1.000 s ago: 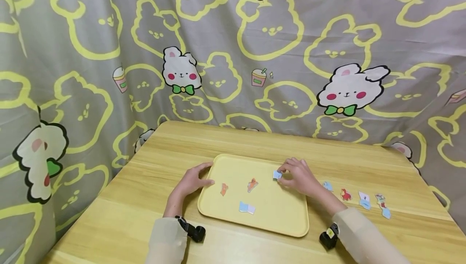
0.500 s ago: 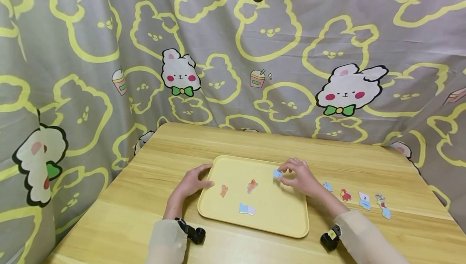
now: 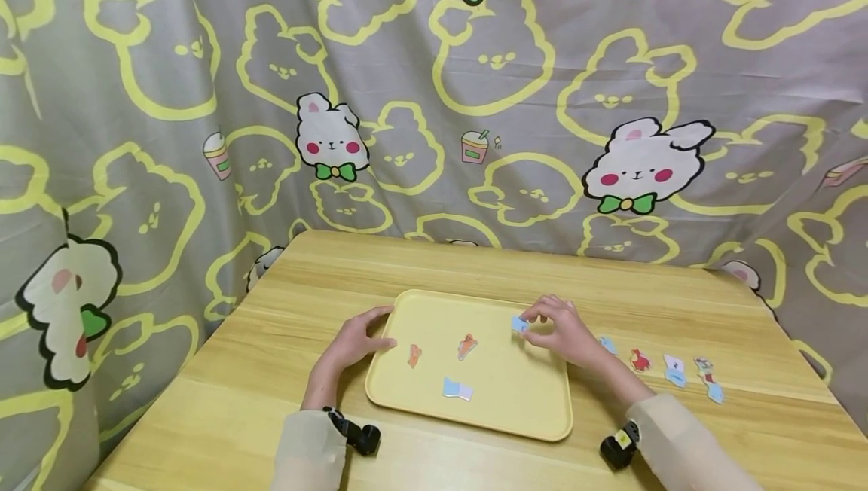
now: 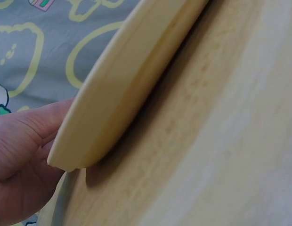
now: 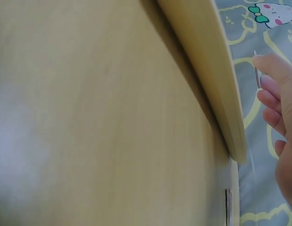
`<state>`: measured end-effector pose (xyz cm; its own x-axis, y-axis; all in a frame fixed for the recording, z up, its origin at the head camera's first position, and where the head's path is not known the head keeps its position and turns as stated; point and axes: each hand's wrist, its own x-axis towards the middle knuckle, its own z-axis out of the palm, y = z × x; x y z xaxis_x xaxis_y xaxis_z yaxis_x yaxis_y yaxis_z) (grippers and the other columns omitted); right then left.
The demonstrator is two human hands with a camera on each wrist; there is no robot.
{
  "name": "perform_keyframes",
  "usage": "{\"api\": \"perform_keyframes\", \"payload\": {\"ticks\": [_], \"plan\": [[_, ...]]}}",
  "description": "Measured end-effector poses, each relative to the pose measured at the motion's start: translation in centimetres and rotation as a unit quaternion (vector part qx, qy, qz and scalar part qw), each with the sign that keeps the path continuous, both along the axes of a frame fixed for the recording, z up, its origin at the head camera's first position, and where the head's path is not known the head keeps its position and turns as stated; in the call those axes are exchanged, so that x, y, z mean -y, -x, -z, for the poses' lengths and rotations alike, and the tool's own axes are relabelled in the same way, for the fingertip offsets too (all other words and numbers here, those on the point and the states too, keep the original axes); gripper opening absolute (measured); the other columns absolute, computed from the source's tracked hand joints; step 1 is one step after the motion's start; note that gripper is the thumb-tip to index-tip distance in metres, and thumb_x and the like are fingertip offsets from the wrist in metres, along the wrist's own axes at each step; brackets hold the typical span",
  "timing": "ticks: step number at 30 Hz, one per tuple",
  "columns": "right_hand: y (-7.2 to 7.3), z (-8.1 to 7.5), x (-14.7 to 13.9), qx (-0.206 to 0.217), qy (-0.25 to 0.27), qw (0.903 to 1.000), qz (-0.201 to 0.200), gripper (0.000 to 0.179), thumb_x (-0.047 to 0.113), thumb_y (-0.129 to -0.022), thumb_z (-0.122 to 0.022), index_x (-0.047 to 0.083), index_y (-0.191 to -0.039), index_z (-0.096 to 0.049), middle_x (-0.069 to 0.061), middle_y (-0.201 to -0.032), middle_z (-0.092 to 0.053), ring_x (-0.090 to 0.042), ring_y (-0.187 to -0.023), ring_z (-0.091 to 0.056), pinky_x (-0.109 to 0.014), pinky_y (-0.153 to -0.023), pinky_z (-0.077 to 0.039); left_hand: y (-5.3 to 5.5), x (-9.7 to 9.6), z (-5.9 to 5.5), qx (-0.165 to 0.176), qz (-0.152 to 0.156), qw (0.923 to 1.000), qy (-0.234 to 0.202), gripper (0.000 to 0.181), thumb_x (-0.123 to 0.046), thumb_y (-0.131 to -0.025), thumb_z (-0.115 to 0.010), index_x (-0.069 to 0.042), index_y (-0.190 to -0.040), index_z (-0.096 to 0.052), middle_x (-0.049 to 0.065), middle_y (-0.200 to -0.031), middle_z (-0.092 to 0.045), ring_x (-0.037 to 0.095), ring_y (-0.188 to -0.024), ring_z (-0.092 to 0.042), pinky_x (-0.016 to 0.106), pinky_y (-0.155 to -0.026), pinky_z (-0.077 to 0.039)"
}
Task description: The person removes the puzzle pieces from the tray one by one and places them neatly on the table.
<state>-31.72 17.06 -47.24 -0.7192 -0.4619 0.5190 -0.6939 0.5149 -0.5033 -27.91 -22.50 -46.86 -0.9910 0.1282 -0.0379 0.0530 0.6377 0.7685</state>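
Observation:
In the head view my right hand point(image 3: 564, 333) pinches a small light-blue puzzle piece point(image 3: 518, 324) between thumb and fingertips over the far right part of a yellow tray point(image 3: 515, 393). From the right wrist, that piece point(image 5: 257, 70) shows edge-on, thin and upright, above the tray rim. My left hand point(image 3: 353, 340) rests at the tray's left rim, thumb over the edge and forefinger along the outside. Some left fingers are hidden in the left wrist view. Two orange pieces point(image 3: 466, 346) point(image 3: 414, 356) and a blue-and-pink piece point(image 3: 457, 389) lie apart in the tray.
Right of the tray, on the wooden table point(image 3: 271, 370), lie more pieces: a blue one point(image 3: 606, 344) partly behind the right arm, a red one point(image 3: 640, 360), a white-and-blue one point(image 3: 674, 370) and a longer multicoloured one point(image 3: 709, 380). A patterned curtain point(image 3: 400, 62) hangs behind.
My right hand still pinches the blue piece, which has shifted very slightly right relative to the tray. The left hand stays at the rim. The head view has drifted a little.

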Motion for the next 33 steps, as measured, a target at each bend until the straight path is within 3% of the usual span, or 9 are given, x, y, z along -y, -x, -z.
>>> {"api": "perform_keyframes", "payload": {"ticks": [6,17,27,33], "plan": [[-0.3,0.0,-0.7,0.002,-0.004,1.0,0.007,0.025,0.009,-0.073,-0.084,0.015,-0.094,-0.072,0.007,-0.084,-0.063,-0.008,-0.077,-0.049,-0.029,-0.078,-0.027,0.0,0.0,0.0,-0.003,0.001,1.0,0.005,0.064,-0.021,-0.086,-0.076,-0.013,-0.144,-0.05,0.018,-0.15,-0.047,0.04,-0.143,-0.037,0.055,-0.117,-0.033],[-0.9,0.0,-1.7,0.031,-0.004,0.9995,0.01,0.024,0.009,-0.075,-0.083,0.018,-0.095,-0.072,0.008,-0.085,-0.061,-0.009,-0.078,-0.048,-0.034,-0.079,-0.025,-0.1,-0.1,0.1,-0.001,-0.003,1.0,0.008,0.065,-0.019,-0.085,-0.077,-0.013,-0.144,-0.05,0.017,-0.15,-0.047,0.039,-0.143,-0.037,0.054,-0.117,-0.033],[-1.6,0.0,-2.7,0.02,-0.012,0.9996,0.015,0.024,0.01,-0.074,-0.083,0.017,-0.094,-0.071,0.008,-0.084,-0.062,-0.009,-0.079,-0.05,-0.032,-0.079,-0.027,0.0,-0.2,-0.1,-0.001,0.001,1.0,0.004,0.065,-0.019,-0.086,-0.076,-0.012,-0.145,-0.049,0.018,-0.151,-0.045,0.04,-0.144,-0.035,0.055,-0.117,-0.033],[-2.1,-0.1,-3.4,0.026,-0.008,0.9995,0.014,0.024,0.011,-0.073,-0.083,0.018,-0.093,-0.071,0.005,-0.083,-0.062,-0.01,-0.078,-0.051,-0.036,-0.083,-0.028,-0.1,-0.1,-0.1,0.001,-0.001,1.0,0.005,0.066,-0.019,-0.086,-0.076,-0.011,-0.145,-0.048,0.018,-0.151,-0.045,0.039,-0.144,-0.035,0.054,-0.118,-0.031]]}}
